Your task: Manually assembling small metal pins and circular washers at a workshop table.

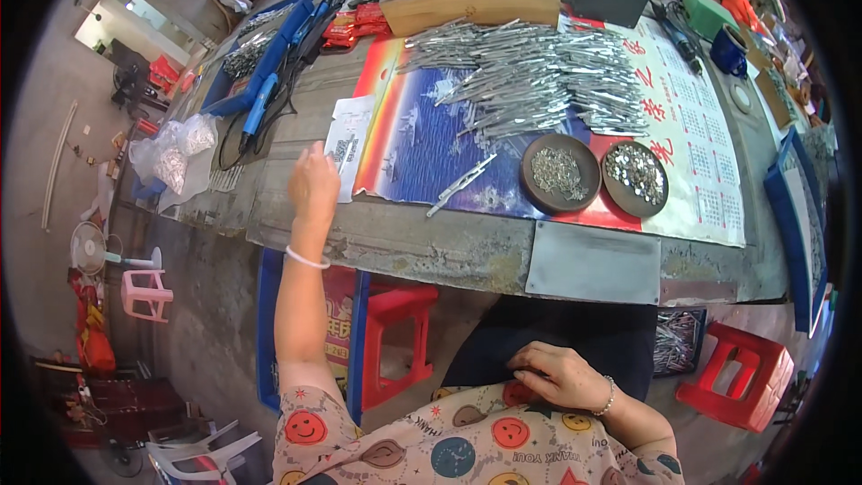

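My left hand [314,181] is over the worktable [404,238], fingers curled together beside a white printed paper slip [355,115]. Whatever those fingers may hold is hidden. Down on my lap rests my right hand [561,379], empty, with its fingers loosely bent and apart. A large heap of thin silvery metal strips [516,67] covers the far part of a printed calendar sheet [395,171]. Closer to me lie a couple of similar strips [461,184]. Right of them stand two round brown dishes, one [558,206] with tiny metal parts, the other [636,210] with shiny discs.
A long wooden block [467,12] backs the heap. To the left are a blue tray [232,101] of metal parts, a blue corded tool [260,106] and plastic bags [175,157]. A metal plate [593,262] sits at the front edge. Red stools [741,375] stand below.
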Tool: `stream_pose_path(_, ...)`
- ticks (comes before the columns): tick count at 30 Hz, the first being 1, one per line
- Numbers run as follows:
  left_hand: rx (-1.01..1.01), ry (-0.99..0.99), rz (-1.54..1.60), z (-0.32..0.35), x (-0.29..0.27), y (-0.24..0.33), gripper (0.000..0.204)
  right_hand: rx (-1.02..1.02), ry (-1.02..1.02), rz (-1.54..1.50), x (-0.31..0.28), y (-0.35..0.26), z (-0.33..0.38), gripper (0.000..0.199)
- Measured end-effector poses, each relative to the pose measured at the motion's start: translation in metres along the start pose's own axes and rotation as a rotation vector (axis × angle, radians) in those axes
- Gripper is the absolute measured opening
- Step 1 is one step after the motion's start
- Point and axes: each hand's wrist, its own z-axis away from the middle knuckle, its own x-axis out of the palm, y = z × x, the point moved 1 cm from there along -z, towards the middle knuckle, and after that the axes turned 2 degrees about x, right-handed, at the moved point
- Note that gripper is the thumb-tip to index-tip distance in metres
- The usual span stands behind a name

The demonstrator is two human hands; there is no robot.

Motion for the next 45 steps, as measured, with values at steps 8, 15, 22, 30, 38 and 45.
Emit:
stream_pose_path(8, 0.34, -0.083, 0.624, 0.068, -0.047, 0.1, 0.021, 0.028, 0.007, 0.024, 0.004, 0.015, 0.007, 0.018)
stream_pose_path(15, 0.536, 0.031, 0.354, 0.072, -0.008, 0.162, 0.021, 0.027, 0.058, 0.112, 0.005, 0.017, 0.029, 0.016)
stream_pose_path(22, 0.547, 0.075, 0.342, 0.062, 0.005, 0.17, 0.022, 0.088, 0.128, 0.081, -0.005, 0.023, 0.042, 0.015)
stream_pose_path(30, 0.189, -0.24, 0.948, 0.048, 0.012, 0.145, 0.032, -0.034, 0.095, 0.104, 0.003, 0.029, 0.035, 0.017)
stream_pose_path(38, -0.082, -0.192, 1.407, 0.125, -0.053, 0.156, 0.029, 0.045, 0.123, 0.096, -0.008, 0.025, 0.04, 0.017)
stream_pose_path(45, -0.296, -0.697, 1.956, 0.229, -0.063, 0.194, 0.028, 0.061, 0.179, 0.157, -0.027, 0.01, 0.039, 0.015)
